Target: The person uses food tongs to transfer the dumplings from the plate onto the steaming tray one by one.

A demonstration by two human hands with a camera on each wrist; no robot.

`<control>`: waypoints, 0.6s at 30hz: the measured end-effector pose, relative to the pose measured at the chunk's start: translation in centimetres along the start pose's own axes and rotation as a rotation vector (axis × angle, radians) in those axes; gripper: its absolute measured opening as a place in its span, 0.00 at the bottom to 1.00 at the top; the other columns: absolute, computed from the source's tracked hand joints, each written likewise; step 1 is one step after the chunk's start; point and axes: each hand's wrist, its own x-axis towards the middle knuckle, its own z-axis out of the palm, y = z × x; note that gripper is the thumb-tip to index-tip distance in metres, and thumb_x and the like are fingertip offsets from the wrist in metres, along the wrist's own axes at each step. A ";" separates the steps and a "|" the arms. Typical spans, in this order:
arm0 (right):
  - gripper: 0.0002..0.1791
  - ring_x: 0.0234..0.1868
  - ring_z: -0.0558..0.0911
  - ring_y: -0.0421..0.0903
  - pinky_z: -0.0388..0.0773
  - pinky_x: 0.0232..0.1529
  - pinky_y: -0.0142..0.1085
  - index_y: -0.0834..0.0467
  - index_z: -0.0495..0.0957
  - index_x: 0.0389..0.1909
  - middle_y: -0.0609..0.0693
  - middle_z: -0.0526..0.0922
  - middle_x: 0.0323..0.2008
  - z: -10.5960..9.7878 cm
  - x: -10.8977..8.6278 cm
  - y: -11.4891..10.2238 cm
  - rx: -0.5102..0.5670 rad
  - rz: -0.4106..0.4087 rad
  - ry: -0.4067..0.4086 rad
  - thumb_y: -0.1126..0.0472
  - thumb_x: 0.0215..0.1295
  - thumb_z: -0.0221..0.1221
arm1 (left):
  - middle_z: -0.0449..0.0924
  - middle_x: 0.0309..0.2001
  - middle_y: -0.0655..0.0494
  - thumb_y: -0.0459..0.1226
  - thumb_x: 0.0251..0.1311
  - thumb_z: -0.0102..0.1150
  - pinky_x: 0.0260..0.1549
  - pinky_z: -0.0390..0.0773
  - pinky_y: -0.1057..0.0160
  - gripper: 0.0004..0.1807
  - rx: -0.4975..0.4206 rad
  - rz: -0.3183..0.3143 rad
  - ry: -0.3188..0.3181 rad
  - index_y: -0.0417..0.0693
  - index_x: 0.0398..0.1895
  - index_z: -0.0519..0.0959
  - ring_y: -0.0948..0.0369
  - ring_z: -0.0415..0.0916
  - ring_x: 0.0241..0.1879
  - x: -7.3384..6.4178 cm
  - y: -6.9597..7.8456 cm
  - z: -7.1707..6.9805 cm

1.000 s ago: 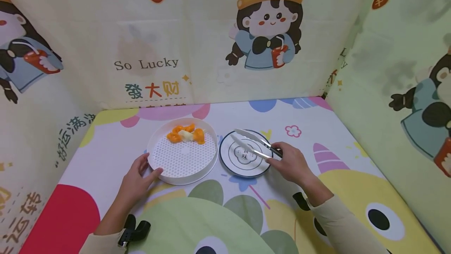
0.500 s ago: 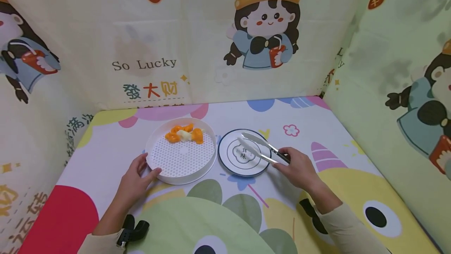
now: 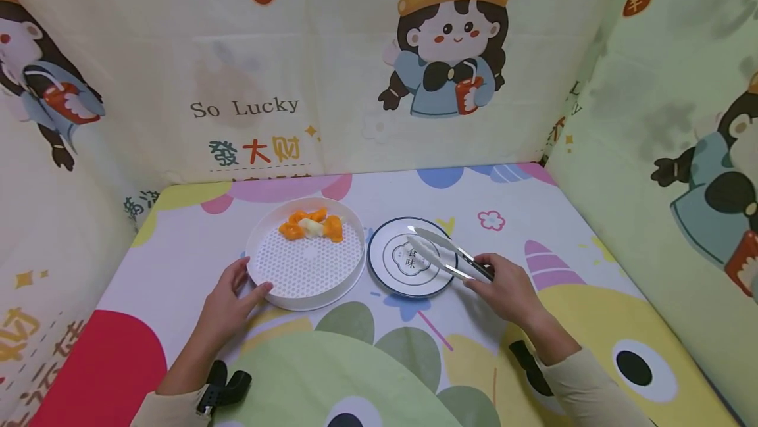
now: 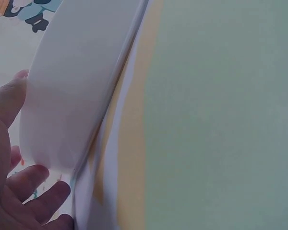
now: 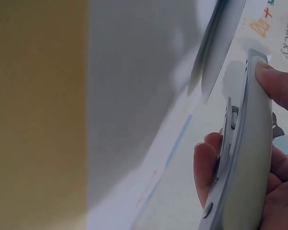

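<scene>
A round white tray (image 3: 308,269) with a perforated bottom carries several orange pieces (image 3: 333,228) and a pale one (image 3: 311,227) near its far side. My left hand (image 3: 227,299) holds its near left edge, thumb at the rim and fingers against the outer wall. In the left wrist view the smooth tray wall (image 4: 81,86) shows beside the fingers. My right hand (image 3: 503,289) grips metal tongs (image 3: 438,256), thumb on one arm and fingers on the other. Their tips stand apart over a white plate (image 3: 387,276) with a dark blue rim, with nothing between them.
Both dishes stand side by side on a table with a colourful cartoon cloth (image 3: 379,374). Printed curtains (image 3: 343,72) close off the back and both sides. A black strap (image 3: 225,387) sits at the left wrist.
My right hand has drawn the tongs back to the right and a little nearer, off the plate's middle. The left hand, the tray and the pieces stay in place.
</scene>
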 end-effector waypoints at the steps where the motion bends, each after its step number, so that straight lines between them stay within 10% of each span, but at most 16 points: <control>1: 0.24 0.37 0.76 0.52 0.72 0.38 0.43 0.66 0.78 0.50 0.55 0.82 0.39 0.0 0.0 0.0 0.001 0.000 -0.001 0.56 0.58 0.71 | 0.50 0.76 0.33 0.56 0.64 0.62 0.69 0.50 0.35 0.54 0.003 0.005 0.003 0.41 0.80 0.43 0.38 0.46 0.75 0.0 0.0 0.0; 18: 0.28 0.38 0.75 0.53 0.72 0.39 0.43 0.68 0.76 0.53 0.58 0.82 0.43 0.3 0.0 0.6 -0.010 0.054 -0.053 0.58 0.55 0.73 | 0.51 0.76 0.34 0.56 0.64 0.62 0.70 0.49 0.36 0.53 0.004 0.013 0.007 0.41 0.80 0.44 0.39 0.47 0.75 -0.1 -0.1 -0.1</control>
